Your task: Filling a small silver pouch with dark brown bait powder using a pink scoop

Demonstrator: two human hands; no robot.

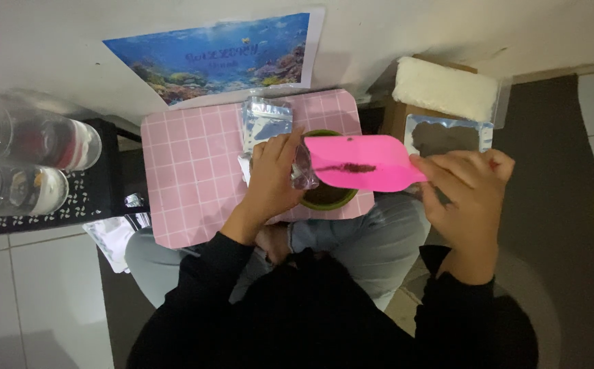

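We sit on a tiled floor against a pale wall, legs folded under a small pink board with a white grid pattern (194,171) that serves as our work surface. Our left hand (273,174) is closed in a pinch on a small clear plastic pouch (303,167), holding it over the near left rim of a round green bowl of dark contents (329,197). Our right hand (464,191) grips, fingers curled, the right end of a flat bright pink plastic scraper (362,162) that carries a thin dark streak of powder along its middle. The scraper's long axis runs left to right, its free end pointing at the pouch and almost touching it, directly above the bowl; the left hand is the nearer one to that meeting point.

On the far part of the board, just beyond the left hand, lies a silvery foil sachet with a clear window (266,123). To the right, well off the board, a second silver-edged rectangular pouch with dark contents (447,137) lies beside a white padded block on a brown box (445,87). A rectangular poster of a blue coral reef (222,58) hangs on the wall beyond the board. At far left, clear plastic jars (30,164) lie on a black perforated shelf (92,198)
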